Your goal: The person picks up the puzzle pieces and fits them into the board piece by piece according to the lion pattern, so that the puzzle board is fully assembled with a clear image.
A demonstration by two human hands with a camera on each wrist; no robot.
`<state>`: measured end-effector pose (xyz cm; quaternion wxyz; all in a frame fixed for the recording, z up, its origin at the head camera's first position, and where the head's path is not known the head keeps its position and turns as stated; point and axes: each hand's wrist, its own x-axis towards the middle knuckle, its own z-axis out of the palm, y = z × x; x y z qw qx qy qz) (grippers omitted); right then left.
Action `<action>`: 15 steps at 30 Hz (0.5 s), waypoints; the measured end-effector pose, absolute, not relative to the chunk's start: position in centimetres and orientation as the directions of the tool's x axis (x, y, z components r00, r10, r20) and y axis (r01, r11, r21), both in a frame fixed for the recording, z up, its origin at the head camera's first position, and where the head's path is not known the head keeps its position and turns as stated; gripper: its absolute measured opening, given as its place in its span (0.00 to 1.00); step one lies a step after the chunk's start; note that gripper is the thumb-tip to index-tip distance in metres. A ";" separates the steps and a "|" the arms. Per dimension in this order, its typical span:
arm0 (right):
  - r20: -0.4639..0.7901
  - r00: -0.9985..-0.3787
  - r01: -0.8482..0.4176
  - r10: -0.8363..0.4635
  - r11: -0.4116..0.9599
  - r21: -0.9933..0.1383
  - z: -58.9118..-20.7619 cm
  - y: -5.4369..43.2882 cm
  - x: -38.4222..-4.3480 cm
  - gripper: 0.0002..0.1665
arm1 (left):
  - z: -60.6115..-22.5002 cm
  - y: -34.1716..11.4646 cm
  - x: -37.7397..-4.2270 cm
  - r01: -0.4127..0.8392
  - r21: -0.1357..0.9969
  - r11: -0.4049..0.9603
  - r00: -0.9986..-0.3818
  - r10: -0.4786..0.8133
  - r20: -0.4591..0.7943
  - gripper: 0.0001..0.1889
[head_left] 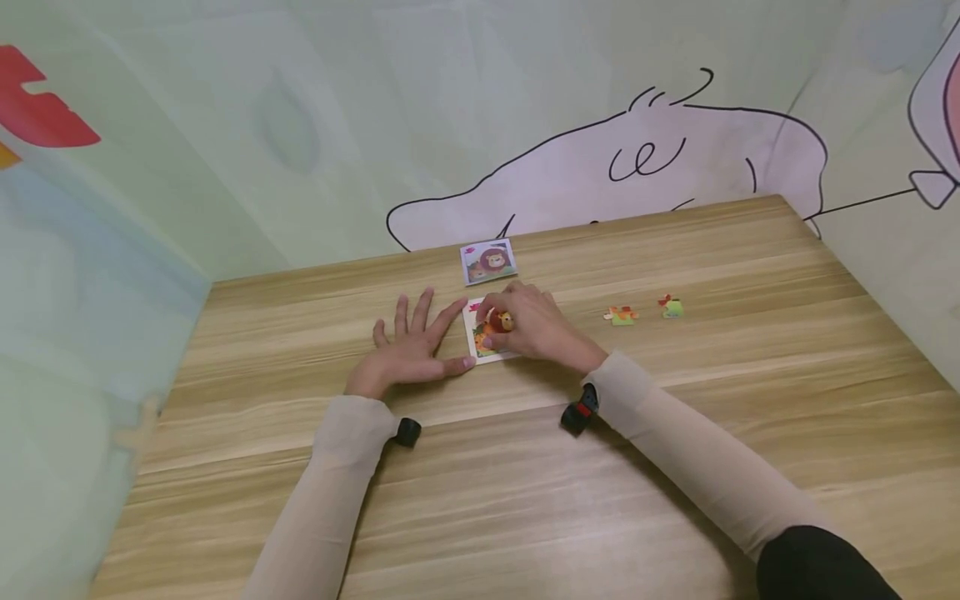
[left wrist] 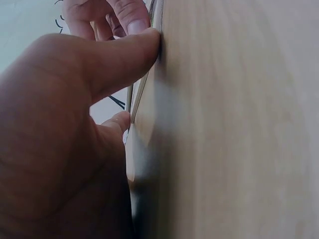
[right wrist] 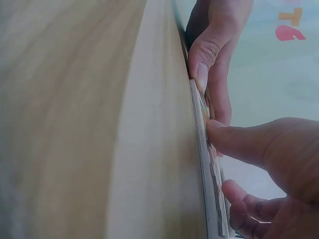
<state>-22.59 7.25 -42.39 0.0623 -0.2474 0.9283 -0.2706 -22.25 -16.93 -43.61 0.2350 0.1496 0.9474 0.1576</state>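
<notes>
On the wood-grain worktop [head_left: 487,500], near the far side: a small, white-bordered cardboard puzzle board [head_left: 469,332], bearing a bright lion scene with a pink patch in the top left corner. Arched over the scene: a right hand [head_left: 528,325], thumb and index finger curved with a gap between their tips, both down at the picture; impossible to tell, even from the right wrist view, whether clamped on a piece or merely pressing. Along the left edge: a left hand [head_left: 408,354], fingers fanned well apart and clamped on nothing, with index fingertip and thumb tip at the board's two left corners, apparently steadying it. Well along, by the look of it: the visible left part of the picture seemingly filled, the portion beneath the right hand hidden and so uncertain. Left to fit, to judge by the worktop: an orange-and-green jigsaw piece [head_left: 622,316] and a green-and-red jigsaw piece [head_left: 672,307], loose and near each other, well apart from the board on the right. Just beyond the board, not touching it: a thin printed card [head_left: 487,261] with a similar lion scene, probably the pattern to match. Farther out: beige sleeves [head_left: 330,492], black wrist-worn devices [head_left: 407,432] and, behind, a pale green backdrop [head_left: 315,200] with a black-outlined cartoon figure [head_left: 570,167].
</notes>
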 end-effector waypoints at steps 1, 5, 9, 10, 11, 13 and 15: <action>0.015 -0.873 -0.419 -0.488 0.733 -0.535 -42.4 7.3 -22.6 0.20 | -43.6 -16.9 -22.3 0.209 0.369 0.906 -0.845 0.357 -0.398 0.52; 0.009 -0.877 -0.410 -0.481 0.738 -0.536 -42.5 7.4 -22.5 0.22 | -43.7 -16.8 -22.3 0.208 0.370 0.905 -0.844 0.358 -0.399 0.52; 0.002 -0.884 -0.396 -0.468 0.746 -0.535 -42.5 7.4 -22.5 0.23 | -43.9 -16.7 -22.4 0.211 0.370 0.905 -0.843 0.360 -0.399 0.52; 0.000 -0.886 -0.391 -0.463 0.748 -0.537 -42.5 7.4 -22.5 0.24 | -43.9 -16.8 -22.4 0.212 0.367 0.906 -0.844 0.359 -0.399 0.52; -0.002 -0.889 -0.385 -0.459 0.749 -0.539 -42.5 7.3 -22.5 0.24 | -44.0 -16.8 -22.5 0.213 0.367 0.905 -0.844 0.359 -0.397 0.52; -0.006 -0.892 -0.375 -0.451 0.750 -0.545 -42.5 7.2 -22.5 0.25 | -44.1 -16.9 -22.5 0.216 0.367 0.905 -0.846 0.361 -0.392 0.53; -0.012 -0.896 -0.366 -0.445 0.752 -0.548 -42.4 7.1 -22.5 0.25 | -44.2 -17.0 -22.6 0.215 0.362 0.907 -0.848 0.358 -0.392 0.53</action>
